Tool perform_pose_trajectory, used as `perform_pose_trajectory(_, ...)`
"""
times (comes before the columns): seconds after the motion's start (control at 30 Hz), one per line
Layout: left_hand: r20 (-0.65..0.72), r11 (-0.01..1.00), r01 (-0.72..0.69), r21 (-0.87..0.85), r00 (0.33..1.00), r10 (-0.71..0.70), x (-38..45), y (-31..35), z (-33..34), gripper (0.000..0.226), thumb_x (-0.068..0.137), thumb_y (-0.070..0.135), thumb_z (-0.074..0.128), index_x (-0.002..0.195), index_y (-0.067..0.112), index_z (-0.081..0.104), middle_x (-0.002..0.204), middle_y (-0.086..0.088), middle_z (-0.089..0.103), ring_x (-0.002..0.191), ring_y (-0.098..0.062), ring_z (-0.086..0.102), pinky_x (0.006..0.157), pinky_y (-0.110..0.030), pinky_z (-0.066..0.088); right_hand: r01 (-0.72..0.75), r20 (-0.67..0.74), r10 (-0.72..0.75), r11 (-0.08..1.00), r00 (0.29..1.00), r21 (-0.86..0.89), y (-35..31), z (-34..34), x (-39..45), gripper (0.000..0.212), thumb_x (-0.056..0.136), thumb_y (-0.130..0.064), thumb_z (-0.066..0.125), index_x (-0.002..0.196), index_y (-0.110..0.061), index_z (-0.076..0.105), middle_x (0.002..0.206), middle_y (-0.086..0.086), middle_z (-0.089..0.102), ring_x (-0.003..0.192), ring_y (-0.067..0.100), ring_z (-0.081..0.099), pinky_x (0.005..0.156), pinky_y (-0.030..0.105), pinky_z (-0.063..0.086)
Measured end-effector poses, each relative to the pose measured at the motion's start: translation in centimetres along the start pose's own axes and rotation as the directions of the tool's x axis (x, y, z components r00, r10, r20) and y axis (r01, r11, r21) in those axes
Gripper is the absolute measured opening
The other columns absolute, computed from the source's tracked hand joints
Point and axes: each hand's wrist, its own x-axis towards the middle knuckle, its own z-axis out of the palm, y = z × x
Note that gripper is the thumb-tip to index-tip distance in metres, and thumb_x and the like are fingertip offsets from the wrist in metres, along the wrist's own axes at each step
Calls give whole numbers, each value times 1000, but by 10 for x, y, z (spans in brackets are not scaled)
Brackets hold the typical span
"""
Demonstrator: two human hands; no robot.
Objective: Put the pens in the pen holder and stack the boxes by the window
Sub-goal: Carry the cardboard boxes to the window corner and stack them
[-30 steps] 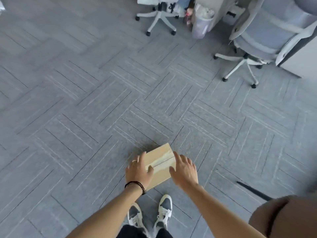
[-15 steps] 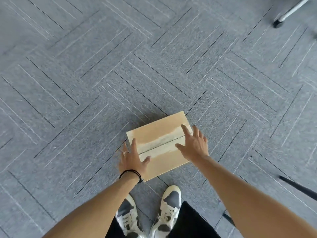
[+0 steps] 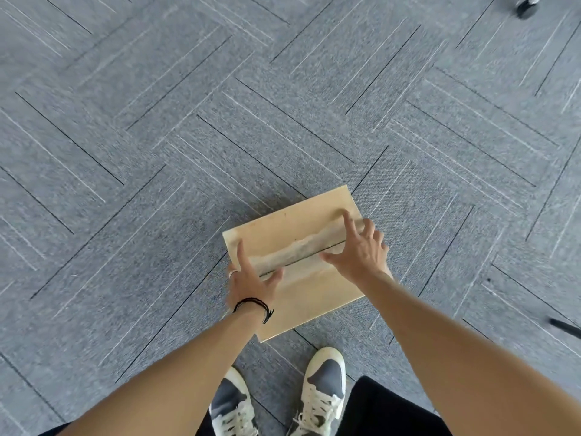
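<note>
A flat tan cardboard box (image 3: 301, 226) with a torn tape seam across its top is low over the grey carpet, just ahead of my shoes. My left hand (image 3: 251, 283), with a black wristband and a ring, grips the box's left end, forefinger and thumb spread on top. My right hand (image 3: 360, 253) grips the right end, fingers splayed over the edge. I cannot tell whether the box touches the carpet. No pens, pen holder or window are in view.
Grey herringbone carpet (image 3: 157, 152) fills the view. My two white-and-grey shoes (image 3: 323, 382) stand right behind the box. A chair caster (image 3: 528, 4) shows at the top right corner. A thin dark object (image 3: 566, 327) lies at the right edge.
The view has tilted down and closed in on the box; the office chairs and bin have left the frame. Both hands have stayed on the box's ends, fingers spreading wider.
</note>
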Motion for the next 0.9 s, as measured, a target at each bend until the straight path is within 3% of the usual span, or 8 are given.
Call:
perform_pose_trajectory(0.13,4,995,-95,-25,995,95,-5,13,-29,112,73,66,74,154,45,-1,136,-20,53,117,-33,56,83,-42,48,-31,-39,32,999,999,14,-3,-27,-16,111,71,-79,70,158,-43,12,154,20,32,128,40,44,101,52,45)
perform_pose_trajectory(0.23,-17,992,-128,7,992,128,-22,33,-70,113,71,68,75,154,44,1,141,-20,47,115,-34,59,79,-38,44,-29,-56,30,999,998,22,-13,-66,-38,112,71,-82,68,159,-43,12,161,23,24,131,42,43,103,49,43)
perform_pose_trajectory(0.37,-72,986,-156,-55,986,152,-65,63,-143,111,73,58,78,153,43,2,149,-16,40,123,-36,55,92,-48,49,-31,-64,34,998,997,51,-41,-140,-79,112,70,-80,68,160,-41,14,156,19,33,130,38,41,103,45,39)
perform_pose_trajectory(0.5,-99,982,-174,-73,981,167,-112,89,-235,114,72,58,78,152,46,-2,151,-18,38,124,-36,55,94,-50,49,-11,-100,23,993,995,115,-83,-233,-130,115,70,-77,72,161,-41,13,151,21,36,133,39,40,109,47,37)
perform_pose_trajectory(0.67,-147,971,-217,-95,968,202,-169,107,-351,113,69,63,77,152,53,0,152,-15,31,123,-36,55,92,-50,50,84,-119,-65,982,991,167,-144,-342,-194,118,68,-76,73,160,-45,5,154,19,31,131,39,44,105,49,46)
perform_pose_trajectory(0.9,-267,957,-266,-112,936,229,-267,109,-496,110,70,65,76,155,46,10,163,-9,7,115,-32,63,85,-41,55,296,-181,-278,951,944,84,-220,-469,-297,108,75,-79,62,161,-45,6,172,13,-2,142,37,36,110,46,40)
